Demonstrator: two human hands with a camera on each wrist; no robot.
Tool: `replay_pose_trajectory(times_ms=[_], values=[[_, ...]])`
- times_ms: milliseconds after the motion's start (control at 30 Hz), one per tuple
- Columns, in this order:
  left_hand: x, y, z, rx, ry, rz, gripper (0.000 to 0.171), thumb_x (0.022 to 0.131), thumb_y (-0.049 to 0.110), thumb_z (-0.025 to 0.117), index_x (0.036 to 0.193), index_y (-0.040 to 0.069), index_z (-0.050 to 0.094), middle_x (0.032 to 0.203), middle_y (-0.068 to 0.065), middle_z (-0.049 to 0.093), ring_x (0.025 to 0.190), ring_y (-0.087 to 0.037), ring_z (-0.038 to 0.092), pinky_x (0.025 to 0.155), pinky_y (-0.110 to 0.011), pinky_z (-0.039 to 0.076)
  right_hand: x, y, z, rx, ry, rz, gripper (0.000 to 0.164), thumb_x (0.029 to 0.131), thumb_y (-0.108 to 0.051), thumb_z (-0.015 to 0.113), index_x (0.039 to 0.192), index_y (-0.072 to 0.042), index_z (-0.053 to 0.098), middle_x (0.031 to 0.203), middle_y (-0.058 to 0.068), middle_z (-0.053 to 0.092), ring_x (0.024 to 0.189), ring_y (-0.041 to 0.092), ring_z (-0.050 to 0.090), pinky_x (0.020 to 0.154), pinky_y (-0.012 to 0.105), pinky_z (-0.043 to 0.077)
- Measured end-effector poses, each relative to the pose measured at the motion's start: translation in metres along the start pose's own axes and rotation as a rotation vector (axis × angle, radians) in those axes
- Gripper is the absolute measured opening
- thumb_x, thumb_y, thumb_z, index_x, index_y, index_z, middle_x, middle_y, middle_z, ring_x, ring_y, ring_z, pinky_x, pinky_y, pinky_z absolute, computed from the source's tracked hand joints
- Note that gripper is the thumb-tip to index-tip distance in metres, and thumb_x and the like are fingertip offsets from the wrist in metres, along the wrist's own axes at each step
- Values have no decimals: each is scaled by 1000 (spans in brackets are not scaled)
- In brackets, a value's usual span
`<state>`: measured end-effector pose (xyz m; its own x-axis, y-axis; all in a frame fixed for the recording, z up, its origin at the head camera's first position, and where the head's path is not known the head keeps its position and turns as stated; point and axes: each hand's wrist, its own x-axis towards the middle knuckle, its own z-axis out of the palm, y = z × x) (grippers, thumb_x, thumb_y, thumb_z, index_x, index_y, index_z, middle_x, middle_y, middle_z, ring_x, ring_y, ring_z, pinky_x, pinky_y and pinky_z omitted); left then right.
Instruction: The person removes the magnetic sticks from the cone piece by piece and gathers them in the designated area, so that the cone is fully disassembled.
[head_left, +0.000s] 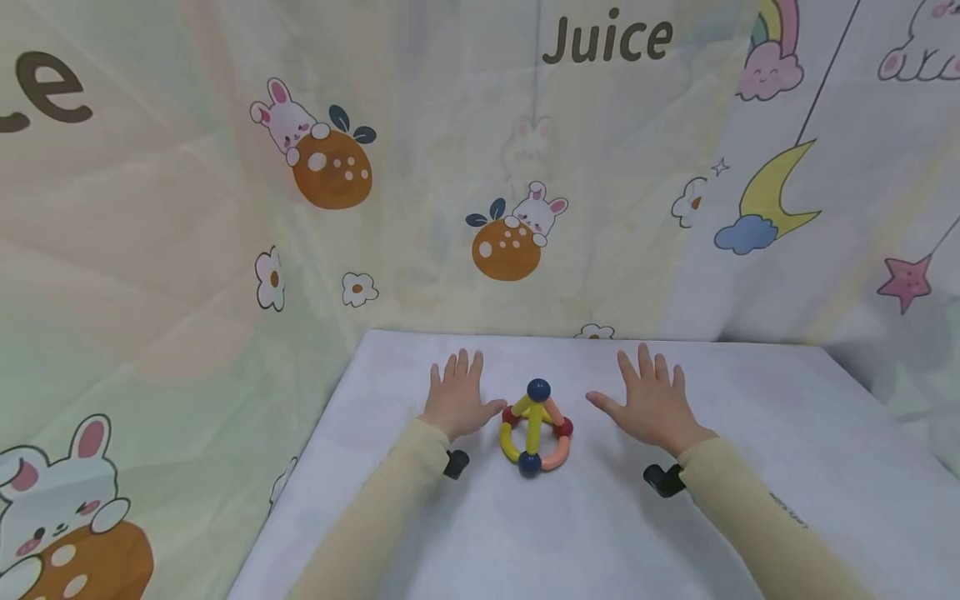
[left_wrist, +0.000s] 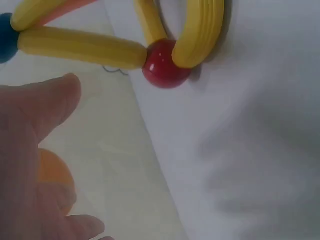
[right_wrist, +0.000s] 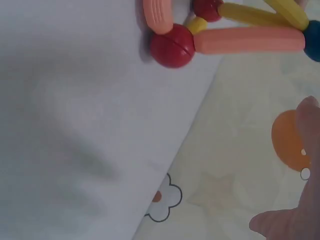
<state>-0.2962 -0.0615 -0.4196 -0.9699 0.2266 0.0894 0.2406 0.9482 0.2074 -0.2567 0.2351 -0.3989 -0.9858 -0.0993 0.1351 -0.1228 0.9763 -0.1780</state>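
Observation:
Between the two hands, a small frame of magnetic sticks and balls (head_left: 534, 427) stands on the white table. Yellow and pink rods, some curved, join red and dark blue balls, with one blue ball (head_left: 538, 390) at the peak. My left hand (head_left: 459, 398) is spread just left of it, thumb close to a red ball (left_wrist: 166, 64); whether they touch I cannot tell. To the right, farther off, my right hand (head_left: 651, 404) is spread too, fingers straight and holding nothing. In the right wrist view a pink rod (right_wrist: 249, 40) runs between a red and a blue ball.
The white tabletop (head_left: 555, 542) extends around both forearms. Behind it hangs a printed cloth (head_left: 420, 250) with rabbits, oranges and flowers, which also covers the left side. Black wrist straps (head_left: 664, 481) show under the sleeves.

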Motion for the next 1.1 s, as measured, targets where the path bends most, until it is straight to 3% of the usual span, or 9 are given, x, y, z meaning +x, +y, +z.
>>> replay_pose_trajectory(times_ms=[167, 367, 567, 767, 967, 1100], values=[[-22, 1, 23, -82, 15, -7, 92, 86, 60, 62, 154, 9, 26, 158, -20, 25, 146, -37, 21, 114, -61, 13, -17, -12, 25, 10, 13, -16, 101, 86, -73, 49, 151, 2, 28, 154, 35, 16, 133, 63, 21, 106, 73, 13], [-46, 0, 47, -194, -1, -11, 91, 85, 58, 64, 152, 5, 30, 155, -23, 29, 144, -42, 24, 112, -65, 15, -33, -25, 58, 74, -34, 0, 98, 87, -70, 51, 149, 3, 31, 151, 36, 23, 130, 61, 30, 104, 70, 25], [-61, 6, 61, -348, -47, 20, 86, 88, 51, 65, 150, 2, 32, 154, -22, 32, 143, -41, 27, 112, -64, 17, -43, -39, 86, 201, -98, 35, 99, 87, -72, 48, 149, 3, 31, 152, 34, 27, 136, 54, 30, 106, 68, 24], [-65, 14, 76, -431, -9, 65, 72, 91, 46, 64, 147, 7, 42, 153, -17, 37, 142, -36, 32, 112, -64, 14, -48, -59, 97, 348, -89, 19, 101, 84, -73, 52, 151, 0, 30, 154, 29, 27, 139, 49, 27, 110, 66, 18], [-66, 21, 82, -460, 46, 111, 47, 90, 41, 66, 126, 12, 65, 147, -19, 43, 138, -35, 36, 111, -66, 16, -54, -70, 102, 419, -82, 29, 101, 84, -73, 54, 152, -2, 29, 155, 26, 25, 141, 46, 26, 113, 63, 14], [-69, 24, 83, -506, 103, 59, 30, 89, 44, 67, 103, 17, 70, 121, -6, 58, 116, -26, 51, 102, -48, 38, -60, -74, 105, 450, -71, 68, 98, 82, -72, 56, 151, -5, 34, 156, 25, 24, 141, 48, 25, 110, 66, 19]])
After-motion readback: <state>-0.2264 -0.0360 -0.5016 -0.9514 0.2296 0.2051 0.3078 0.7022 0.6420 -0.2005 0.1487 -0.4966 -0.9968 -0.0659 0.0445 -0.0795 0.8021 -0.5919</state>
